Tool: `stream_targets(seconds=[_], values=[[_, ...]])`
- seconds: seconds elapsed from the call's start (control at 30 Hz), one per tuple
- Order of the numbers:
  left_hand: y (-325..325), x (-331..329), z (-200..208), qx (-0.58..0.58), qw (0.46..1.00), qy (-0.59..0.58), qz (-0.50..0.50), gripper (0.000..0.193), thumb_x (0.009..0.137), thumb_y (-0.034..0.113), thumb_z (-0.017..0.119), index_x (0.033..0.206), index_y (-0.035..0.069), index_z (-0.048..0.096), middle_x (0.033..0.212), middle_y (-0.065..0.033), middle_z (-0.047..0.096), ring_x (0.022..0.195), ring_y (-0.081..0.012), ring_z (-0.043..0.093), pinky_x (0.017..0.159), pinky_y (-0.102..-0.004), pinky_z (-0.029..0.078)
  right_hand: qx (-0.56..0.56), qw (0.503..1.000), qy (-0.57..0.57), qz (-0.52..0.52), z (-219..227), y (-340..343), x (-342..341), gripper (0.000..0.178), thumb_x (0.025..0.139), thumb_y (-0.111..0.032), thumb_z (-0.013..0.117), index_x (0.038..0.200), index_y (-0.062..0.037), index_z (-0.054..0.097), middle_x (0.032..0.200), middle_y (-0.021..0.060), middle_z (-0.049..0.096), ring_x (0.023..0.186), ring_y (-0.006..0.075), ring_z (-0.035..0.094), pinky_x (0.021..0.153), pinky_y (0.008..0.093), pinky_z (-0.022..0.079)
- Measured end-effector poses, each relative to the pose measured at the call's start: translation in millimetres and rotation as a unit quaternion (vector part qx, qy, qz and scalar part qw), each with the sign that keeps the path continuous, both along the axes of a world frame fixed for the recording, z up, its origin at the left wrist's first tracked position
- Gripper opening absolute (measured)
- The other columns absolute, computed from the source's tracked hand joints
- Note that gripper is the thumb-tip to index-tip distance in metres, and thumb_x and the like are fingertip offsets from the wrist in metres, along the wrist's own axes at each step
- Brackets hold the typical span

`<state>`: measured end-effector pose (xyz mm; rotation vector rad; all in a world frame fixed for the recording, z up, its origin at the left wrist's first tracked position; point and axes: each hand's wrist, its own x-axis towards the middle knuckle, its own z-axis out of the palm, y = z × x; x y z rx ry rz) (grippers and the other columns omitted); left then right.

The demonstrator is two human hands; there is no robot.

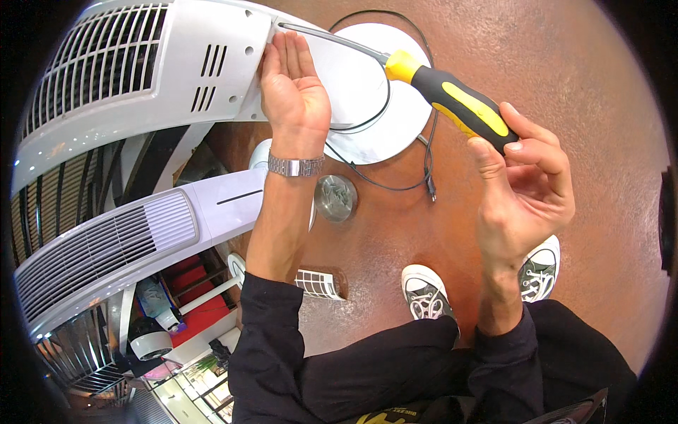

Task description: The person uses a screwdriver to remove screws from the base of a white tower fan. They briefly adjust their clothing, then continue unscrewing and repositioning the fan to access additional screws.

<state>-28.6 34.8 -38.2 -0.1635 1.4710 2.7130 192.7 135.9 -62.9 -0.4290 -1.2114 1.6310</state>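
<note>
A screwdriver with a black and yellow handle (462, 104) is held at its butt end by the fingertips of my right hand (526, 180). Its long metal shaft reaches left to a white tower fan (212, 78), where the tip meets the casing near a panel edge. My left hand (296, 95), palm up with fingers stretched out, lies against the casing just below the tip; it holds nothing. Whether a screw sits under the tip is too small to tell. Grille bars, slots and small round holes show on the casing. A metal-band watch (295, 167) is on my left wrist.
A white round base (395, 134) stands on the brown floor, with a black cable and plug (431, 187) around it. Below lie a round clear container (335, 198) and a second white tower fan (106, 247). My sneakers (427, 293) are close by; racks stand at left.
</note>
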Motion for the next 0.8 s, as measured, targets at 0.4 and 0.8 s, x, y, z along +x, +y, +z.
stream_targets(seconds=[0.4,0.8], values=[[13.5,-12.7,-3.3,-0.005,0.997,0.042,-0.064,0.029,0.107,0.013,0.048,0.122,-0.009,0.058,0.124,-0.0195,0.064,0.121,-0.0267,0.062,0.109,-0.0353,0.053,0.063,0.998,-0.028,-0.001,0.4,-0.7,-5.9,0.021,0.083,0.006,0.075,0.096,-0.0048,0.062,0.119,0.0216,0.068,0.109,0.0258,0.070,0.092,0.0374,0.063],[12.0,-15.2,-5.3,0.004,0.996,0.042,-0.077,0.027,0.106,0.014,0.049,0.117,-0.007,0.060,0.120,-0.0172,0.066,0.117,-0.0245,0.064,0.107,-0.0350,0.055,0.076,0.996,-0.049,-0.004,1.3,0.6,-3.6,0.021,0.084,0.006,0.075,0.096,-0.0043,0.061,0.119,0.0219,0.068,0.108,0.0260,0.070,0.091,0.0371,0.062]])
